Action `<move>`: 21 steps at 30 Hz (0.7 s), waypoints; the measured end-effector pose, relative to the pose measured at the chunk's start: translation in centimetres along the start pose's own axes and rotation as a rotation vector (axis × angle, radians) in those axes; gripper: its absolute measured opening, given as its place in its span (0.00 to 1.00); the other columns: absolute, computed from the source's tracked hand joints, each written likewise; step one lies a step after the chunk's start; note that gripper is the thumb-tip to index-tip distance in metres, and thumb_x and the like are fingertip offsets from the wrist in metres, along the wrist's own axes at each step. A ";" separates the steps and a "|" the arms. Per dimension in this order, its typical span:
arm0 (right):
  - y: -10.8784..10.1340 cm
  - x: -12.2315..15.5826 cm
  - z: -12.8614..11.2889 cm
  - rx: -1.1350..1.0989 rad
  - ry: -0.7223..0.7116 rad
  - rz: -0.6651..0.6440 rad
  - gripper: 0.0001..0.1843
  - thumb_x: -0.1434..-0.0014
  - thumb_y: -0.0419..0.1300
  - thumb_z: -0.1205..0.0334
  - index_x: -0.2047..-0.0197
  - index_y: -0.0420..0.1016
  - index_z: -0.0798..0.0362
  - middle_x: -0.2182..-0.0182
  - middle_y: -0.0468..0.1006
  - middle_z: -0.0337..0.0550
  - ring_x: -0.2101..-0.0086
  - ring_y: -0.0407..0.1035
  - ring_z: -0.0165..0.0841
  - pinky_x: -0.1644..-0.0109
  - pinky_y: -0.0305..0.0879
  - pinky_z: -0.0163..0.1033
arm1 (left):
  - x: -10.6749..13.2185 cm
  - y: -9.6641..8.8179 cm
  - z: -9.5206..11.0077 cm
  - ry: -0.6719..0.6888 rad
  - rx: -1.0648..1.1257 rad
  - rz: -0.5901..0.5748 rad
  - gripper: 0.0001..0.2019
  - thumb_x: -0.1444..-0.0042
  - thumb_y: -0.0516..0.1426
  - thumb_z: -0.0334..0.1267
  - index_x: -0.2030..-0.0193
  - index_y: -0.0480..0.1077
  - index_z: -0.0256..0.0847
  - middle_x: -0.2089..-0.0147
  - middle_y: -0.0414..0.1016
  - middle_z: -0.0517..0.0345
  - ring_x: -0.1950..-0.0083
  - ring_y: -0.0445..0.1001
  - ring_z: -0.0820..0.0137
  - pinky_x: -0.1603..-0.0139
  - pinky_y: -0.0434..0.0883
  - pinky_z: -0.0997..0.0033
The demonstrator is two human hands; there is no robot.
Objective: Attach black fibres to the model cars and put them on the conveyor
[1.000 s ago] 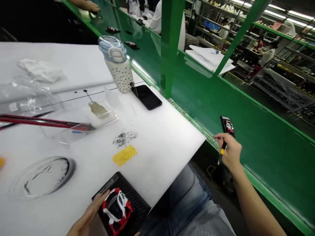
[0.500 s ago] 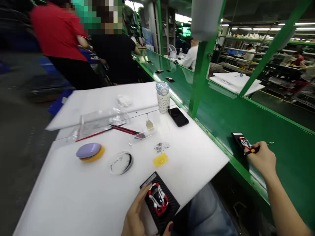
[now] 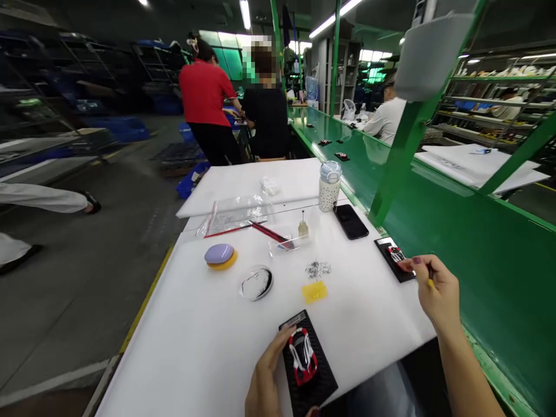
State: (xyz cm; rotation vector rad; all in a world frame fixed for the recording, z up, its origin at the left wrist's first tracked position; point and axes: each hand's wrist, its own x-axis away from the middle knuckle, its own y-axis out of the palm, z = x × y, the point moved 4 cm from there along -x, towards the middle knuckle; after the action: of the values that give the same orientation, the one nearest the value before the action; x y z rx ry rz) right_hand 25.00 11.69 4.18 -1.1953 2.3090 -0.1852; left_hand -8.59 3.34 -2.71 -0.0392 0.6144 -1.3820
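My left hand (image 3: pixel 266 376) grips a black display base with a red, white and black model car (image 3: pixel 303 360) on it, at the front edge of the white table. My right hand (image 3: pixel 441 292) pinches a second base with a similar model car (image 3: pixel 395 253), over the table's right edge beside the green belt. Tucked in the right fingers is a thin tool with a yellow part (image 3: pixel 430 282); most of it is hidden. Ahead of my left hand lie a yellow piece (image 3: pixel 314 292), black scribbles on the tabletop and a round clear dish (image 3: pixel 256 282) smeared with black.
A lilac and orange oval case (image 3: pixel 220 255), brushes (image 3: pixel 269 231), a small bottle (image 3: pixel 303 227), a phone (image 3: pixel 351 221) and a lidded cup (image 3: pixel 329 188) stand or lie on the table (image 3: pixel 208 324). A green post (image 3: pixel 397 162) rises at the belt (image 3: pixel 499 249). Two people stand beyond.
My right hand has brought the second model car from over the green belt to the table's right edge. The view has swung left. My left hand still grips the first car's base.
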 end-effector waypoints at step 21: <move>13.0 8.5 -8.5 -0.793 0.226 -0.822 0.08 0.37 0.68 0.62 0.64 0.73 0.49 0.73 0.75 0.36 0.71 0.69 0.28 0.67 0.67 0.33 | -2.0 0.4 2.7 -0.086 0.143 0.086 0.42 0.45 0.56 0.72 0.34 0.57 0.44 0.42 0.74 0.45 0.42 0.77 0.53 0.42 0.76 0.49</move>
State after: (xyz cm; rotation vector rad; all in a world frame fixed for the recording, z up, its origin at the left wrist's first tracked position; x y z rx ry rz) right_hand 7.31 11.81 3.50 -2.5951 1.9506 0.3698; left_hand -7.20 4.44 0.21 0.0416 0.4397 -1.3309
